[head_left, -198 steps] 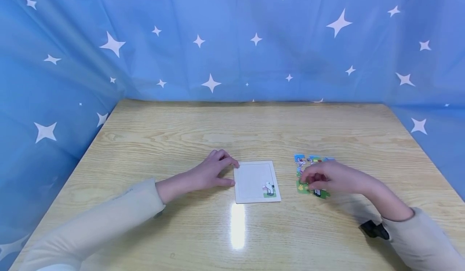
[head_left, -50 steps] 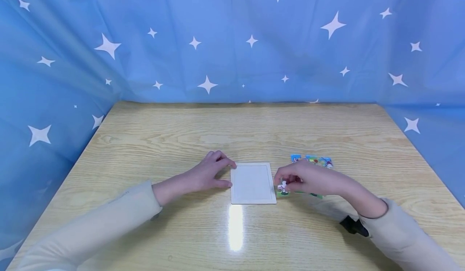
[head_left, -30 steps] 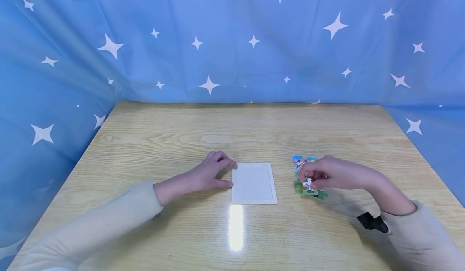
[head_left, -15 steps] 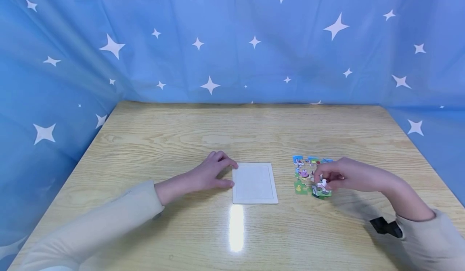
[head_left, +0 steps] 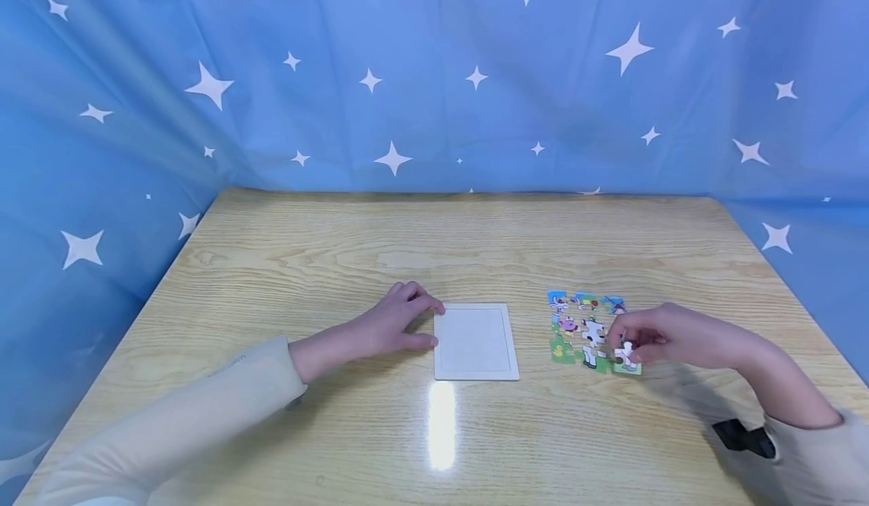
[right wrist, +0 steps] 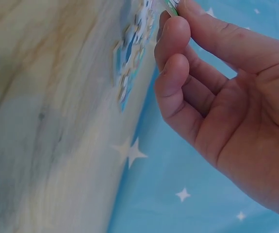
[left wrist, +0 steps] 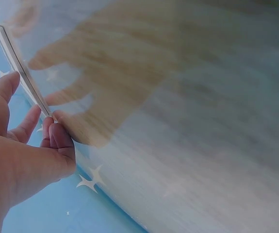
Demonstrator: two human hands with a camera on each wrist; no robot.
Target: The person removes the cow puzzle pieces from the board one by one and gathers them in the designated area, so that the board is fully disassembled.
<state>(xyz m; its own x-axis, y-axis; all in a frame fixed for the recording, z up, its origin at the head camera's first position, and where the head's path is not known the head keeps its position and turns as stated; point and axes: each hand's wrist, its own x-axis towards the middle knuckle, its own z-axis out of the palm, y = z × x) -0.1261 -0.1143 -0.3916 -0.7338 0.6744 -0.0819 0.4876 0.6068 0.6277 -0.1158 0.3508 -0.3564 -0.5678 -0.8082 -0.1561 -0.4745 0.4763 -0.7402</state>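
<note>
With thumb and fingertips, my left hand [head_left: 390, 323] touches the left edge of a white square puzzle tray [head_left: 475, 340]; its bare recess faces up. The left wrist view shows those fingers against the thin tray edge [left wrist: 25, 73]. Right of the tray, my right hand [head_left: 692, 338] pinches a jigsaw piece [head_left: 627, 357] with a white animal part on green. That piece is at the lower right corner of a group of loose jigsaw pieces [head_left: 593, 332]. In the right wrist view, only the green edge of the pinched piece [right wrist: 171, 8] shows between thumb and finger.
A wood-grain table [head_left: 326, 234] carries everything. Behind it and along its sides hangs a blue cloth [head_left: 421, 114] with white stars. A black object [head_left: 743, 438] sits at the right sleeve cuff. Light glares off the table below the tray.
The animal piece lay in the tray's lower right corner earlier. My right hand has carried it out and rightward, across the group to its lower right. My left hand has stayed at the tray.
</note>
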